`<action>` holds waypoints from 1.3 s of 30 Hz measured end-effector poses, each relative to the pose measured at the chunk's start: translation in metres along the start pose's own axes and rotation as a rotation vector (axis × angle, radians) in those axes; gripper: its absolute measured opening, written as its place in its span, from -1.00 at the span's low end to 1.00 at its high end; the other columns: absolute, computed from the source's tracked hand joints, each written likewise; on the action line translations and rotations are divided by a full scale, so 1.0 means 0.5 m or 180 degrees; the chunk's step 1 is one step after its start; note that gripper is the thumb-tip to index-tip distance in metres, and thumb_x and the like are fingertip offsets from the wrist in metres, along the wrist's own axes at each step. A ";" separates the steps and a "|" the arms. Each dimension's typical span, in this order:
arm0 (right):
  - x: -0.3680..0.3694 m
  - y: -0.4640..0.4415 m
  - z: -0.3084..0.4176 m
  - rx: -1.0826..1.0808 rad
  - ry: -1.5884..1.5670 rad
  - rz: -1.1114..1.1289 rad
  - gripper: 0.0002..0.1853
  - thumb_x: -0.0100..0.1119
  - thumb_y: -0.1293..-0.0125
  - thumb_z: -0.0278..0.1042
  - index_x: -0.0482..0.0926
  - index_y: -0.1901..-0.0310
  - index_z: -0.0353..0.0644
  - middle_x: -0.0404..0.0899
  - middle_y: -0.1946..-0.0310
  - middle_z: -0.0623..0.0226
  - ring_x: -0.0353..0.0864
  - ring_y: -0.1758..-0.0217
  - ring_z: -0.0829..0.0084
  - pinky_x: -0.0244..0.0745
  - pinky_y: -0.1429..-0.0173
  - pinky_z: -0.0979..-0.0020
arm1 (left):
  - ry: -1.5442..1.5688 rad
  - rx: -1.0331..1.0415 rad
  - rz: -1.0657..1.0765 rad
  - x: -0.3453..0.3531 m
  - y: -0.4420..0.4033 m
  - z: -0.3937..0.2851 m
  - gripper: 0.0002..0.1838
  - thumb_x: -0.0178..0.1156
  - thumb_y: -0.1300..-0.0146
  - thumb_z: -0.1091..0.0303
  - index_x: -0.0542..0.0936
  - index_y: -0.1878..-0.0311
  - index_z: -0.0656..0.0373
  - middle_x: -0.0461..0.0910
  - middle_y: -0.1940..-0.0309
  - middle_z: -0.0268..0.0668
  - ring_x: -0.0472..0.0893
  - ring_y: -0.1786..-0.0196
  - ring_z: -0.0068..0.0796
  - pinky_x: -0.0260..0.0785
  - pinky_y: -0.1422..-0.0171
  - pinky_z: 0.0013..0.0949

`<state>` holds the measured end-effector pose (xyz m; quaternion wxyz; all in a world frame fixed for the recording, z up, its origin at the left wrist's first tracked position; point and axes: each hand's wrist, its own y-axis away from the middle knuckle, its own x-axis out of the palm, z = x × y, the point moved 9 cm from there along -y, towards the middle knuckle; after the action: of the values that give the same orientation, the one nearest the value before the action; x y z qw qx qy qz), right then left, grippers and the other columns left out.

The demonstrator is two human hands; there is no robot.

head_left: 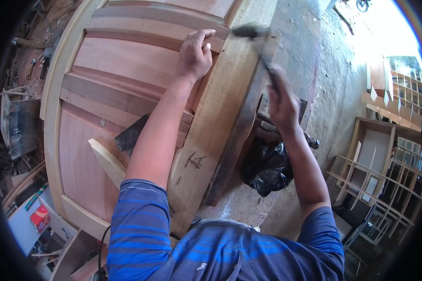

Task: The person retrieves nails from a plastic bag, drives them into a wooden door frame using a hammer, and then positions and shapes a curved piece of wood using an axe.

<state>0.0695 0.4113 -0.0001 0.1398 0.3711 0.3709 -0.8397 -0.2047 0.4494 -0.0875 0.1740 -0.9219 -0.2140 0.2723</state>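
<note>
My right hand [284, 105] grips the dark handle of a hammer [272, 72], whose head is blurred above a light wooden beam [229, 79]. My left hand [196, 55] is closed, fingers curled and thumb against them, over the edge of a panelled wooden door [122, 58] beside the beam. Whatever its fingertips hold, if anything, is too small to make out. Several nails [193, 161] lie in a small pile on the wood near my body. Left of my forearm, a dark block [132, 135] and a pointed wood offcut [107, 157] rest on the door.
A black plastic bag [267, 168] hangs below my right forearm, beside a metal vise or clamp [310, 141]. Wooden lattice frames [384, 187] and a cabinet-like box [373, 136] stand on the right. Scrap wood and a red packet [40, 218] are on the left.
</note>
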 end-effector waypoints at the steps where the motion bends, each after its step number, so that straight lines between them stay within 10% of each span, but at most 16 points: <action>1: 0.027 0.002 -0.035 0.0550 0.0336 0.0665 -0.40 0.27 -0.66 -0.33 0.46 -0.67 -0.02 0.84 0.03 -0.12 0.92 0.17 -0.04 0.76 0.04 0.11 | -0.0006 -0.0019 -0.0006 0.001 -0.003 0.002 -0.60 0.19 -0.39 0.62 0.69 -0.26 0.19 0.79 -0.19 -0.10 0.69 -0.33 0.02 0.54 -0.54 0.01; 3: 0.027 -0.005 -0.052 0.1302 0.0516 0.1390 -0.42 0.26 -0.67 -0.22 0.48 -0.66 0.17 0.81 0.30 -0.09 0.88 0.20 -0.14 0.74 0.07 0.03 | -0.0079 -0.0043 -0.0001 -0.001 -0.006 0.004 -0.60 0.20 -0.39 0.61 0.70 -0.26 0.18 0.80 -0.18 -0.11 0.69 -0.33 0.01 0.54 -0.53 0.00; 7: 0.007 0.004 -0.011 0.0767 -0.0287 -0.0016 -0.41 0.20 -0.69 -0.06 0.44 -0.68 0.34 0.79 0.31 -0.12 0.83 0.24 -0.23 0.66 0.09 -0.19 | 0.0003 0.0005 0.0001 0.004 -0.004 0.015 -0.59 0.22 -0.40 0.60 0.69 -0.27 0.13 0.80 -0.18 -0.14 0.69 -0.34 -0.02 0.55 -0.53 -0.03; 11: 0.060 0.017 -0.045 0.1358 0.0901 0.1627 -0.36 0.19 -0.67 -0.05 0.33 -0.71 0.36 0.80 0.22 -0.23 0.83 0.12 -0.30 0.68 0.03 -0.26 | -0.0304 0.0148 0.0033 0.003 -0.008 0.010 -0.59 0.25 -0.42 0.59 0.69 -0.31 0.16 0.81 -0.24 -0.16 0.79 -0.23 -0.14 0.66 -0.36 -0.14; 21: 0.040 0.060 -0.017 0.1476 0.0493 0.1323 -0.42 0.11 -0.71 0.05 0.37 -0.68 0.32 0.80 0.08 -0.29 0.78 -0.03 -0.41 0.66 -0.14 -0.28 | -0.0077 -0.0443 0.1942 -0.106 0.212 -0.142 -0.75 0.45 -0.41 0.40 0.78 -0.11 0.18 0.88 0.08 -0.11 0.86 0.03 -0.18 0.69 -0.13 -0.14; 39: 0.017 0.132 0.024 0.1551 0.0278 0.1091 -0.46 0.12 -0.69 0.07 0.49 -0.60 0.21 0.78 -0.09 -0.26 0.73 -0.18 -0.38 0.63 -0.30 -0.20 | -0.1844 -0.1029 0.1797 -0.194 0.485 -0.231 -0.81 0.42 -0.39 0.31 0.75 0.09 0.24 0.81 0.10 0.03 0.80 -0.04 0.12 0.63 -0.21 0.08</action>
<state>0.0912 0.3576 -0.0354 0.1703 0.4867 0.0961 -0.8514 -0.1391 0.1729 -0.0606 -0.1212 -0.8451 -0.0334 0.5196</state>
